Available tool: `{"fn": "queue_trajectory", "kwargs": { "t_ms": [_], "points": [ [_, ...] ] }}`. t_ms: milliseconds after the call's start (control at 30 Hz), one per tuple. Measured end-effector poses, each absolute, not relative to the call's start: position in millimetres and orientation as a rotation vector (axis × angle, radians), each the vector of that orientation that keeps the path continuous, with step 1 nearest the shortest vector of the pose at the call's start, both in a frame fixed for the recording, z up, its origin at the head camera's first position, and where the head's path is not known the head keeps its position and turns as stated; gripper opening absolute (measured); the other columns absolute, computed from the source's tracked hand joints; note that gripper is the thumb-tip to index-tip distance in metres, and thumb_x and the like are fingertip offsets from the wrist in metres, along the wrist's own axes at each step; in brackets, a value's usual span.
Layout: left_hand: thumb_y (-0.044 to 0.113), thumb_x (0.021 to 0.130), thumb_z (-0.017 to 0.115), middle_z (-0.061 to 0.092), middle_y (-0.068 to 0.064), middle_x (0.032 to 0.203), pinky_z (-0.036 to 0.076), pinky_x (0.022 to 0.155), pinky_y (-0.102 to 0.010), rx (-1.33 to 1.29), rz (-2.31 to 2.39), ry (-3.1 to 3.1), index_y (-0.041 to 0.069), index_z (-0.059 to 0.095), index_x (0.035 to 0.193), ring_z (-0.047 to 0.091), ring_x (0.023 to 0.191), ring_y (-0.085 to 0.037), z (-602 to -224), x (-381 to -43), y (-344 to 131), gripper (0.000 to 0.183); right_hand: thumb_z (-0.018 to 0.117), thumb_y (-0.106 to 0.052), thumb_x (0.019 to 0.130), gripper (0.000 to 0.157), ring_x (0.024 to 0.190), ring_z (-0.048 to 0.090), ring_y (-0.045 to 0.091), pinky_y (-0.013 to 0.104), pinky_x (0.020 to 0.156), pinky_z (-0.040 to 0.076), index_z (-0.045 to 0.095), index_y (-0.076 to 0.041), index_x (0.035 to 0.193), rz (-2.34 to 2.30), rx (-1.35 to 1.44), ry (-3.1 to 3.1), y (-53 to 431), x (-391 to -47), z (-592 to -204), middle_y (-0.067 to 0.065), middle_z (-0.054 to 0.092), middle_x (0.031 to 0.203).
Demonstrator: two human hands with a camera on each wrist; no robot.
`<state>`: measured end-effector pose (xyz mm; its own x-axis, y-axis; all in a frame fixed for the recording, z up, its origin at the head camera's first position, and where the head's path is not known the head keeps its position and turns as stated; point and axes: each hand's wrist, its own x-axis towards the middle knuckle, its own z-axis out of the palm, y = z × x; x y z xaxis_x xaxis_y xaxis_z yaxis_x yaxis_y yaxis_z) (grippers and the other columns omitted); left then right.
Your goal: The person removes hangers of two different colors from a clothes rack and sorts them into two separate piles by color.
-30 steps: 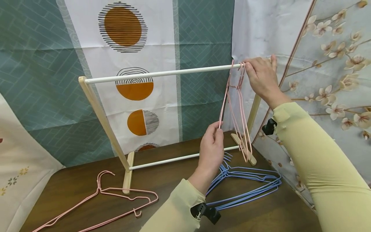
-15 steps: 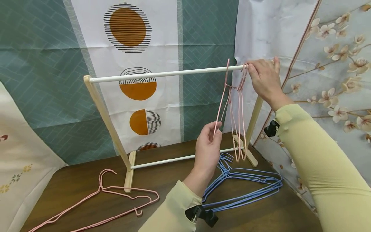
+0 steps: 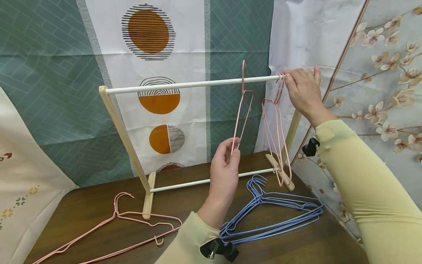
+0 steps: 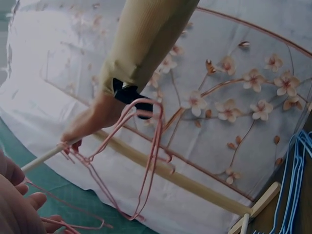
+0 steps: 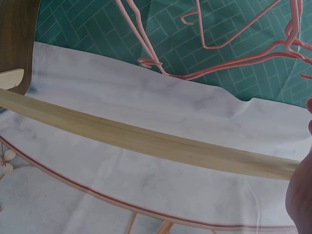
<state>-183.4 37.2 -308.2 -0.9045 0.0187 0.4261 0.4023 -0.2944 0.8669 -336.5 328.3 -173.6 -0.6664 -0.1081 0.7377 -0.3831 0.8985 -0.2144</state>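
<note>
Pink hanger [image 3: 237, 121]: was pinched by the left hand [image 3: 224, 168] right of the rail [image 3: 184, 85]'s middle, hook [image 3: 243, 71] above it, presumably for clearance. Right hand [image 3: 304, 91]: curled round the rail's right end, probably steadying it. Blue hangers [image 3: 259, 199]: lay near the table [image 3: 197, 203]'s right edge.

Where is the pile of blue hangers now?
In the head view, the blue hangers lie on the table at lower right, near the rack's right foot.

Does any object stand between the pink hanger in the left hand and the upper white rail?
Nothing visible stands between the held hanger and the upper white rail; the other hanging hangers are farther right, beside the right hand.
</note>
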Motion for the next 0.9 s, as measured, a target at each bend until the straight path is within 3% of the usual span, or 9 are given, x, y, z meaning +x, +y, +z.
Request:
{"fn": "queue_trajectory", "kwargs": {
  "t_ms": [233,533,900],
  "points": [
    [0.004,0.114,0.057,0.068,-0.010,0.145,0.043,0.124,-0.046,-0.518,-2.280,-1.679,0.001,0.065,0.143,0.059,0.144,-0.023,-308,-183,18,0.030,0.034,-0.039,0.120,0.053,0.147,0.047,0.049,0.044,0.133,-0.015,0.070,-0.008,0.144,0.465,0.354,-2.286,328,-337,-173,0.021,0.066,0.145],
    [0.005,0.116,0.055,0.070,-0.012,0.143,0.054,0.114,-0.043,-0.519,-2.269,-1.664,0.002,0.061,0.148,0.067,0.136,-0.029,-310,-177,-16,0.033,0.034,-0.039,0.120,0.053,0.147,0.047,0.047,0.043,0.133,-0.015,0.070,-0.008,0.144,0.472,0.364,-2.287,325,-336,-171,0.020,0.066,0.146],
    [0.006,0.117,0.054,0.072,-0.019,0.140,0.055,0.112,-0.044,-0.537,-2.251,-1.710,0.002,0.060,0.154,0.071,0.129,-0.033,-317,-172,-67,0.038,0.033,-0.039,0.120,0.053,0.148,0.047,0.047,0.045,0.133,-0.014,0.070,-0.008,0.144,0.468,0.344,-2.302,329,-337,-172,0.021,0.066,0.145]
  ]
}}
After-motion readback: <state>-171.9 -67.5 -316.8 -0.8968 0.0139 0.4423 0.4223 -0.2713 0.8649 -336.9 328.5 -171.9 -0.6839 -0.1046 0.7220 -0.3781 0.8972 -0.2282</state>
